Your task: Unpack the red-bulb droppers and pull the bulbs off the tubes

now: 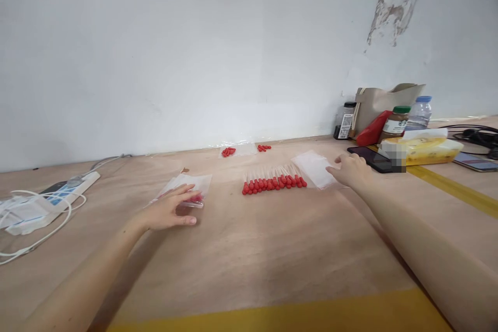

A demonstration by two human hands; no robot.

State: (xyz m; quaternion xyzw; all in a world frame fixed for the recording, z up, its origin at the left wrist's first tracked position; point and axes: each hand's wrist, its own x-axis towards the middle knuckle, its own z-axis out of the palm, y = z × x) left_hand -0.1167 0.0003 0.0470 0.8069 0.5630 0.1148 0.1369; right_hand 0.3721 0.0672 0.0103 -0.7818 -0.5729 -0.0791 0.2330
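Observation:
My left hand (169, 207) is open, its fingers spread over clear plastic bags (202, 182) with red-tipped pieces inside; whether it touches them I cannot tell. On the right, my right hand (350, 170) is at the edge of a stack of clear plastic bags (313, 167), its thumb and fingers slightly apart. Between the hands lies a row of thin pale sticks with red rounded heads (274, 183), heads toward me. Behind them, small red pieces (229, 151) rest beside a flat clear bag (245, 149), with more red pieces (264, 148) at its right.
At left are a white power strip (58, 205) and white cables (50, 244). At right stand a phone (371, 158), a yellow tissue pack (431, 151), a green-lidded jar (396, 122), a water bottle (420, 113) and a beige bag (373, 106). Yellow tape (272, 316) crosses the near table.

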